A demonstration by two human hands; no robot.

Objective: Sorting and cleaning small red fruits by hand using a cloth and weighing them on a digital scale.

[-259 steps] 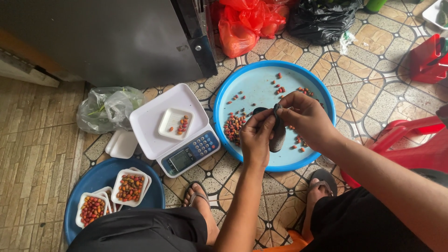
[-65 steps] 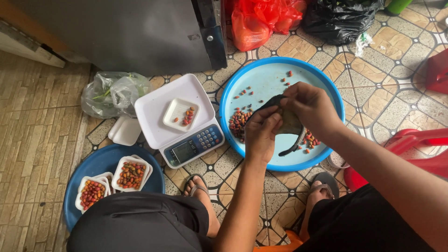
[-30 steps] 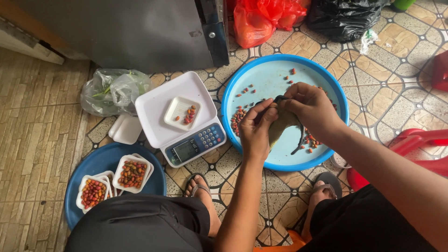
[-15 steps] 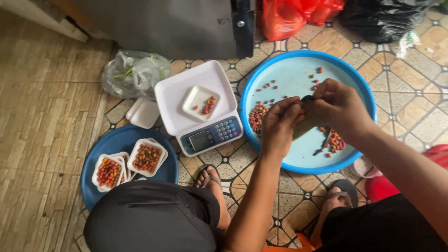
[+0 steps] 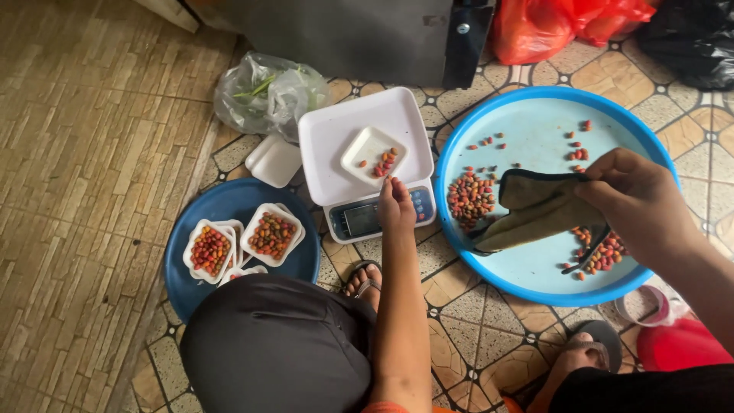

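Observation:
My left hand [image 5: 396, 205] reaches over the white kitchen scale [image 5: 365, 157], fingertips at the edge of a small white foam tray [image 5: 372, 153] that holds a few red and orange chillies. What the fingers pinch is hidden. My right hand [image 5: 638, 200] grips a dark olive cloth pouch [image 5: 535, 210], held open over the light blue round tray [image 5: 535, 275]. Small red, orange and green chillies [image 5: 469, 196] lie scattered and piled in that tray.
A dark blue round tray [image 5: 229, 200] at lower left carries filled foam trays [image 5: 269, 234] of chillies. Spare foam trays [image 5: 275, 161] and a clear plastic bag [image 5: 264, 93] lie behind the scale. Red bags [image 5: 550, 23] and a black bag [image 5: 692, 38] sit at the back; my sandalled feet [image 5: 363, 279] rest below.
My left hand has left the pouch and moved left to the foam tray on the scale. My right hand alone keeps hold of the pouch. The camera has shifted.

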